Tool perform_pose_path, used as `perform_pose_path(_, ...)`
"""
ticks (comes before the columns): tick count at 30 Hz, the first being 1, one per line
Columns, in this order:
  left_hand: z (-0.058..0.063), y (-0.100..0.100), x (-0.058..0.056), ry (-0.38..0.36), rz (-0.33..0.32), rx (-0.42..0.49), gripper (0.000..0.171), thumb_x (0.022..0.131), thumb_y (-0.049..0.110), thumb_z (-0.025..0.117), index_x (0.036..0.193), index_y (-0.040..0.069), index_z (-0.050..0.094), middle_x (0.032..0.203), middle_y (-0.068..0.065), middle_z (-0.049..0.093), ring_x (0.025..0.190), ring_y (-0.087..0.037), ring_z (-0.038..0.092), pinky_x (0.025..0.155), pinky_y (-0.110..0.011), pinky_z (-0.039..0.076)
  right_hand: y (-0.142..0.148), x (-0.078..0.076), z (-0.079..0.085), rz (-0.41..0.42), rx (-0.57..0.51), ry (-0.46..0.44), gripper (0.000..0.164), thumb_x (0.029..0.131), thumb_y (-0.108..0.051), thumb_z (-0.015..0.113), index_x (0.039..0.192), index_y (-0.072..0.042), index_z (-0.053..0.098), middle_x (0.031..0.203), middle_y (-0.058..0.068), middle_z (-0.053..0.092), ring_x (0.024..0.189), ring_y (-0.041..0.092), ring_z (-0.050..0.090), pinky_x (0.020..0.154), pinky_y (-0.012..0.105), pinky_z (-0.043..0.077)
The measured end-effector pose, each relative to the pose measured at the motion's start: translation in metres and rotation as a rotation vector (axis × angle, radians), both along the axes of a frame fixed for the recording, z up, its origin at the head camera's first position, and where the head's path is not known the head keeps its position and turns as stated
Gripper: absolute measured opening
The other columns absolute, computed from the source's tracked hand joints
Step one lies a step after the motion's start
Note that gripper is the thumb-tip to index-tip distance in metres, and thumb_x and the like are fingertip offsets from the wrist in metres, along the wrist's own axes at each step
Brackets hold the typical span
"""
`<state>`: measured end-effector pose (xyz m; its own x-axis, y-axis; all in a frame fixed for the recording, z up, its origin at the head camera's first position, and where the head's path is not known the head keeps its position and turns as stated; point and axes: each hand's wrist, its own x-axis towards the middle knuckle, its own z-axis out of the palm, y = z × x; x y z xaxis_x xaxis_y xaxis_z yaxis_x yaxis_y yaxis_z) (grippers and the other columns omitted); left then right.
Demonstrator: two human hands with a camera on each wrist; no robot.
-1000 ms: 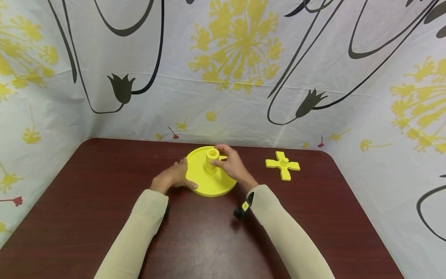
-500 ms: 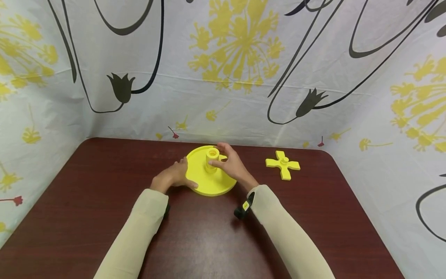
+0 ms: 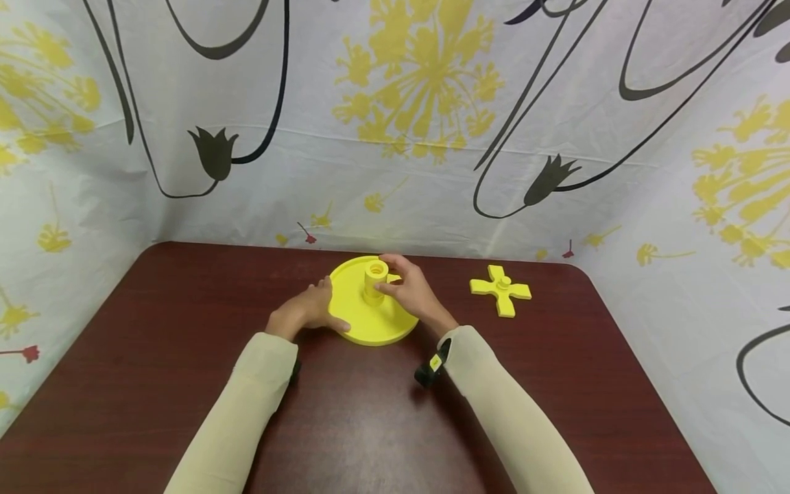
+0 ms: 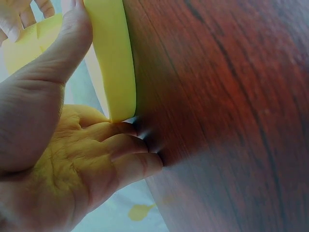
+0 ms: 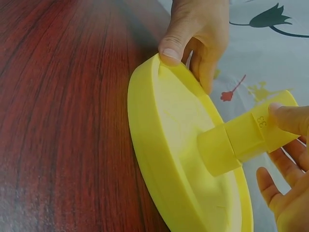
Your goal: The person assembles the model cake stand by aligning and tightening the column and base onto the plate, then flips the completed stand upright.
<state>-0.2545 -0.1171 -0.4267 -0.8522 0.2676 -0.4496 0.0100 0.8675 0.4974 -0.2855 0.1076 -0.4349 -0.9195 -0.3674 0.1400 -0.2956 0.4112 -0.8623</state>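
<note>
A yellow round plate [image 3: 370, 328] with a raised rim lies on the dark red table. From its middle rises a yellow tube [image 5: 246, 133], upright on the plate, with a hole in its top and small raised digits on its side. A seam separates the tube from the short collar [image 5: 218, 151] below. My left hand [image 3: 308, 307] grips the plate's left rim, thumb on the near side and fingers along the outer edge [image 4: 104, 140]. My right hand [image 3: 412, 287] holds the upper tube between thumb and fingers; the fingers behind it are partly hidden.
A yellow cross-shaped piece [image 3: 503, 292] with a short peg in its centre lies on the table to the right of the plate. A white patterned cloth [image 3: 296, 192] hangs behind the table's far edge and along both sides.
My right thumb and forefinger were slightly wider apart half a second ago and are now closer round the tube. The left hand and the plate have stayed in place.
</note>
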Motion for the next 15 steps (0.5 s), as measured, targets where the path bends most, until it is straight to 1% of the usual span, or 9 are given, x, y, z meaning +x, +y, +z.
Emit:
perform_pose_path(9, 0.0003, -0.0004, -0.0005, -0.002, 0.0, -0.004, 0.117, 0.087, 0.046, 0.075, 0.155, -0.008, -0.002, 0.164, -0.026, 0.004, 0.15, -0.044, 0.007, 0.121, -0.054, 0.017, -0.0035, 0.001, -0.0005, -0.072, 0.024, 0.003, 0.052, 0.088, -0.008, 0.076, 0.136, -0.005, 0.056, 0.129, 0.013, 0.063, 0.118, 0.027, 0.059, 0.091, 0.04, 0.054)
perform_pose_path(13, 0.0002, -0.0002, -0.0003, -0.002, -0.004, -0.007, 0.117, 0.087, 0.046, 0.074, 0.155, -0.008, -0.003, 0.163, -0.027, 0.003, 0.15, -0.045, 0.007, 0.121, -0.054, 0.017, -0.0036, 0.0012, -0.0012, -0.087, 0.027, 0.002, 0.052, 0.087, -0.01, 0.077, 0.135, -0.006, 0.057, 0.127, 0.012, 0.063, 0.117, 0.027, 0.059, 0.091, 0.041, 0.054)
perform_pose_path(15, 0.0002, 0.0, -0.0001, -0.003, -0.004, -0.004, 0.116, 0.087, 0.046, 0.074, 0.155, -0.008, -0.003, 0.163, -0.027, 0.003, 0.15, -0.045, 0.007, 0.121, -0.054, 0.017, -0.003, 0.0018, -0.0007, -0.079, 0.037, 0.002, 0.054, 0.087, -0.012, 0.077, 0.137, -0.006, 0.055, 0.128, 0.012, 0.062, 0.117, 0.027, 0.058, 0.094, 0.042, 0.053)
